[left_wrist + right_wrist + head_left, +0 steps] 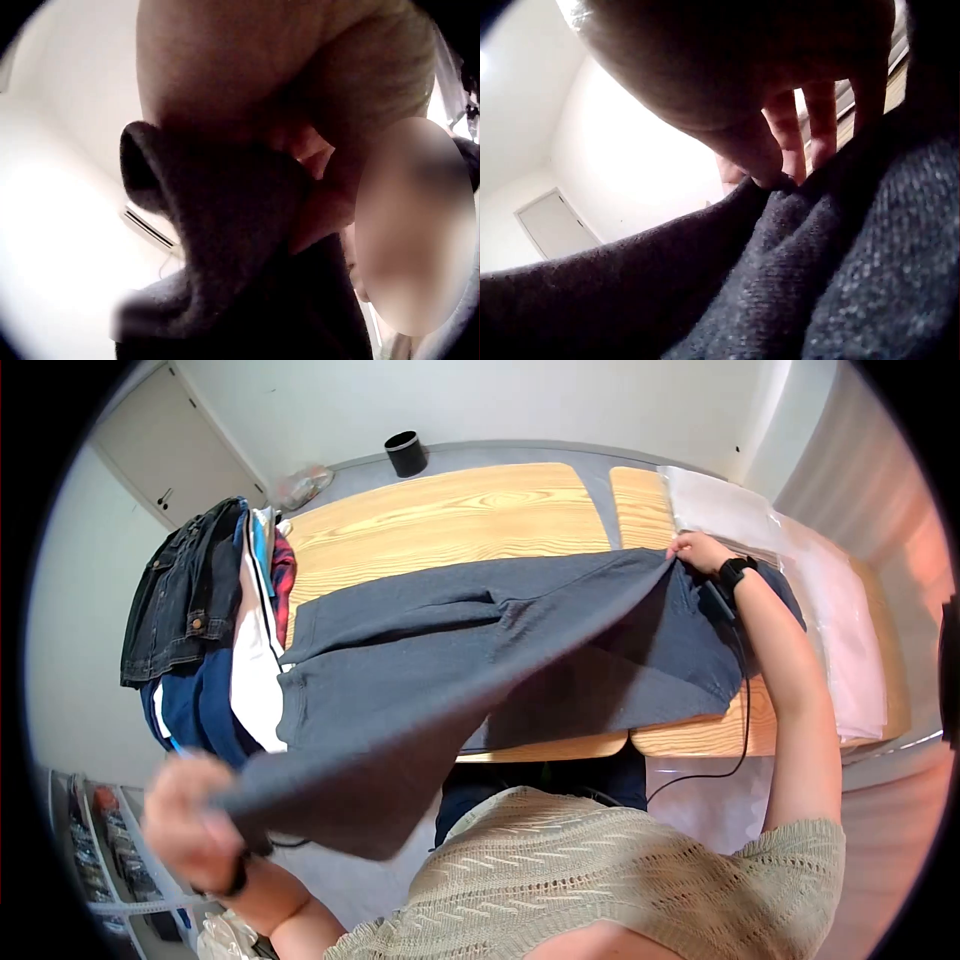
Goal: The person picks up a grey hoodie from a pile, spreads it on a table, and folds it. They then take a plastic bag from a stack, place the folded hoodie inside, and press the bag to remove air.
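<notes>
A dark grey knit garment [400, 690] is spread lengthwise over the wooden tables, with ribbing at its left end. One side of it is raised into a taut slanting edge between the two hands. My left hand [190, 820], blurred, grips the raised end off the table's near left side. Thumb and fingers close over the folded fabric [225, 202] in the left wrist view. At the far right, my right hand [700, 552] pinches the garment's upper edge. In the right wrist view, the thumb presses the gathered cloth [780, 217] against the fingers.
Several clothes, with a black denim jacket [185, 600] on top, hang at the left. Clear plastic sheets [840, 630] lie on the right table. A black cable [745, 730] trails from the right wrist. A black bin [406, 455] stands on the floor beyond the wooden table [440, 510].
</notes>
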`<state>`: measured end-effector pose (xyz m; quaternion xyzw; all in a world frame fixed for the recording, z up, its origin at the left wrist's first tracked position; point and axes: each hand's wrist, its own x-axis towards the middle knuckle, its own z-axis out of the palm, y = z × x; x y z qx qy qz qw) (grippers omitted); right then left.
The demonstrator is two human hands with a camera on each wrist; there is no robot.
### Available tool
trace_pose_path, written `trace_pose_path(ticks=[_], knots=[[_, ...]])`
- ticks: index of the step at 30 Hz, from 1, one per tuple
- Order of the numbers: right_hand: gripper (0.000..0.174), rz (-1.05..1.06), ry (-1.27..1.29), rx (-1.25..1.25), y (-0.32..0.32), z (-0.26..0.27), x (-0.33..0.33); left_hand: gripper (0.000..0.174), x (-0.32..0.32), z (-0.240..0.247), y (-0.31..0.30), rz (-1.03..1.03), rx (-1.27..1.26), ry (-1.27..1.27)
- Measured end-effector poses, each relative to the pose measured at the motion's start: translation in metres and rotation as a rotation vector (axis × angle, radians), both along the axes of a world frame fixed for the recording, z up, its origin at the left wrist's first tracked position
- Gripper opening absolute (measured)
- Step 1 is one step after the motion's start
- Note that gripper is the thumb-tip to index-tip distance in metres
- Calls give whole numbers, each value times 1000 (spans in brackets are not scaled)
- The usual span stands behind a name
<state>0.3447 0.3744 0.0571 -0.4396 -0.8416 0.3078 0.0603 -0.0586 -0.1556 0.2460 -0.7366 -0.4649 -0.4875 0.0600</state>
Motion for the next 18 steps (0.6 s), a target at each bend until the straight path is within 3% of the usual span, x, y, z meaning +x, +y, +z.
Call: trace_pose_path(ticks=[1,3,4,5,7,8,10,11,12,13,14,16,18], knots=[[18,-25,-41,23,-1,1,-2,17,-29,-3,3,190,-43,30],[16,-55,-97,65,-5,4,-4,46,-68,2,39,380,-155,-277],[16,-46,-100,103,-1,-2,-3,57,-86,7,60,296,-229,-312],[15,-50,-85,114,3,-7,-3,61,-107,3,82,373,-298,-257],[17,-63,-81,133,14,-20,-2,57,-135,-24,118,388,-392,-398],[18,-70,-93,140,21,-26,-2,56,-178,-64,136,395,-433,-355],[20,-98,-112,124,20,-25,-6,58,-218,-121,147,464,-798,-253],[22,-84,-128,177,15,-21,-8,55,-229,-138,148,616,-871,216],[25,-71,-144,229,9,-17,-10,50,-232,-167,147,496,-966,-293],[31,-65,-149,225,6,-13,-12,45,-223,-171,145,584,-961,-229],[32,-99,-180,150,5,-7,-14,31,-227,-182,145,547,-902,-393],[33,-71,-151,90,5,-2,-13,19,-233,-183,144,546,-787,-377],[34,-49,-79,60,-1,4,-14,21,-244,-177,143,565,-668,-313]])
